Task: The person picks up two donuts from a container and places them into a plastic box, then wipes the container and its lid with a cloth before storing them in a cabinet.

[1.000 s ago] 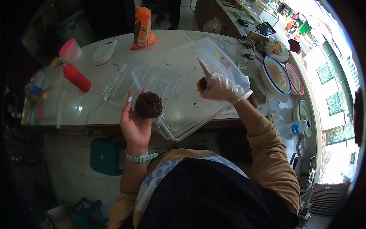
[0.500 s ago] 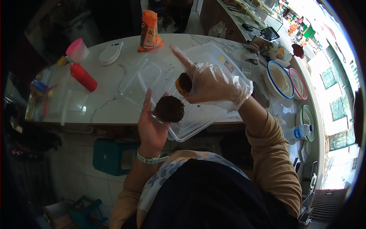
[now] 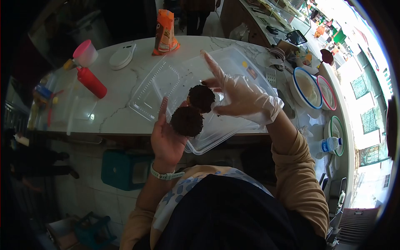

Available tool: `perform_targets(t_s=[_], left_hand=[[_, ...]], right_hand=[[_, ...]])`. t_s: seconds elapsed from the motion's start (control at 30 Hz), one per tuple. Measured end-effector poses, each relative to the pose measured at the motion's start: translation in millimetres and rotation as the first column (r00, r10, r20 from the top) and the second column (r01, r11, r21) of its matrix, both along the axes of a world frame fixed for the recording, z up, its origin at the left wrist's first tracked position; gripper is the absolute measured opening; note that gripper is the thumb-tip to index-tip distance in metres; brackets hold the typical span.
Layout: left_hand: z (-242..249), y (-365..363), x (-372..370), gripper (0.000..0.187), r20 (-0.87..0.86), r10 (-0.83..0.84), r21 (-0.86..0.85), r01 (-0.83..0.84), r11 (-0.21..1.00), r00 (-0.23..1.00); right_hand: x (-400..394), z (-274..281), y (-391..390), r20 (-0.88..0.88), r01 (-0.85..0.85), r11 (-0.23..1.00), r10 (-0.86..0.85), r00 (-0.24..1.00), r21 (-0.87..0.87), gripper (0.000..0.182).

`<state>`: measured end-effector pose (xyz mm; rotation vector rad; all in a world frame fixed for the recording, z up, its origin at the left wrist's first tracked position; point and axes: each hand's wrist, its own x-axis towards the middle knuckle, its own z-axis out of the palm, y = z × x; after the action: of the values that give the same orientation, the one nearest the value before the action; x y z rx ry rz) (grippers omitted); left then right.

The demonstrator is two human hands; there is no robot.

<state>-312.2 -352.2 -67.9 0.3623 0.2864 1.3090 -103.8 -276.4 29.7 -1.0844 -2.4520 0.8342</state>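
Note:
My bare left hand (image 3: 166,139) is closed round a round dark-brown coated cake (image 3: 187,121), with its fingers partly hidden underneath. A second dark-coated cake (image 3: 202,98) touches the first at its upper right. My right hand (image 3: 243,93), in a clear plastic glove, is just right of the second cake, its fingers apart and holding nothing. Beneath both hands lies a clear plastic box (image 3: 208,143) with dark crumbs on it. A clear hinged container (image 3: 143,89) lies open to the left.
An orange bag (image 3: 165,35) stands at the far table edge. Left are a white scale (image 3: 123,57), a pink cup (image 3: 85,53) and a red squeeze bottle (image 3: 91,83). Rimmed bowls (image 3: 306,87) and a water bottle (image 3: 330,144) are right. A person (image 3: 198,16) stands beyond the table.
The second cake has gone from my right hand to beside the first one. My right hand has let go and moved slightly right. My left hand has hardly moved.

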Motion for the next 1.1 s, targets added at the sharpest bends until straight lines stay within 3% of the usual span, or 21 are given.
perform_targets(t_s=[0.03,0.1,0.2,0.3,0.33,0.4,0.57,0.63,0.7,0.77,0.83,0.9,1.03,1.1], left_hand=[[0.0,0.1,1.9,0.05,-0.009,-0.001,-0.001,0.001,1.0,1.0],[-0.3,1.1,5.2,0.051,-0.022,-0.015,-0.004,0.015,1.0,1.0],[-0.7,2.9,9.2,0.052,-0.026,-0.042,0.014,0.042,0.999,0.999],[1.4,4.1,16.4,0.053,-0.057,-0.026,0.019,0.028,0.999,0.998],[2.6,4.1,18.6,0.053,-0.053,-0.021,0.011,0.022,1.0,0.998],[4.2,3.0,23.3,0.053,-0.053,-0.034,0.002,0.034,0.999,0.998],[5.4,1.6,31.7,0.051,-0.055,-0.054,-0.016,0.053,0.998,0.997],[6.0,2.0,30.3,0.051,-0.064,-0.06,-0.027,0.058,0.998,0.996],[7.4,2.3,25.7,0.051,-0.071,-0.059,-0.039,0.056,0.998,0.996],[10.4,3.5,21.1,0.051,-0.07,-0.026,-0.042,0.023,0.999,0.997],[17.7,6.1,17.5,0.051,-0.115,-0.035,-0.036,0.031,0.999,0.993],[29.5,10.0,14.8,0.05,-0.177,-0.032,-0.058,0.022,0.998,0.984],[64.5,37.2,26.0,0.049,-0.212,-0.172,0.002,0.176,0.984,0.962],[82.1,57.6,50.7,0.048,-0.206,-0.219,0.029,0.23,0.973,0.954]], right_hand=[[1.2,-4.5,-2.0,-0.002,0.009,1.0,-0.009,1.0,-0.003,0.105],[4.6,-15.8,-4.3,-0.12,-0.049,0.975,0.076,0.99,0.217,0.103],[11.5,-11.6,-9.9,-0.248,0.088,0.992,-0.064,0.967,0.086,0.103],[15.5,5.9,-23.3,-0.18,0.2,0.979,-0.203,0.962,-0.035,0.102],[17.2,3.3,-24.7,-0.183,0.215,0.976,-0.218,0.959,-0.037,0.102],[20.2,-3.6,-27.5,-0.207,0.241,0.961,-0.211,0.955,0.136,0.102],[35.8,2.7,-37.2,-0.074,0.276,0.952,-0.269,0.96,0.129,0.1],[55.8,6.5,-41.9,-0.243,0.315,0.944,-0.285,0.927,0.096,0.099],[91.2,-1.0,-45.8,-0.489,0.34,0.94,-0.31,0.816,-0.028,0.098],[125.6,-14.8,-51.2,-0.78,0.236,0.923,-0.382,0.496,-0.303,0.098],[162.1,-32.2,-69.3,-0.881,0.309,0.873,-0.44,0.172,-0.376,0.096],[190.2,-44.1,-96.2,-0.875,0.453,0.771,-0.481,-0.048,-0.448,0.089],[228.2,-69.1,-128.3,-0.79,0.515,0.638,-0.596,-0.141,-0.573,0.087],[240.2,-70.6,-133.2,-0.69,0.658,0.505,-0.723,-0.031,-0.558,0.083]])
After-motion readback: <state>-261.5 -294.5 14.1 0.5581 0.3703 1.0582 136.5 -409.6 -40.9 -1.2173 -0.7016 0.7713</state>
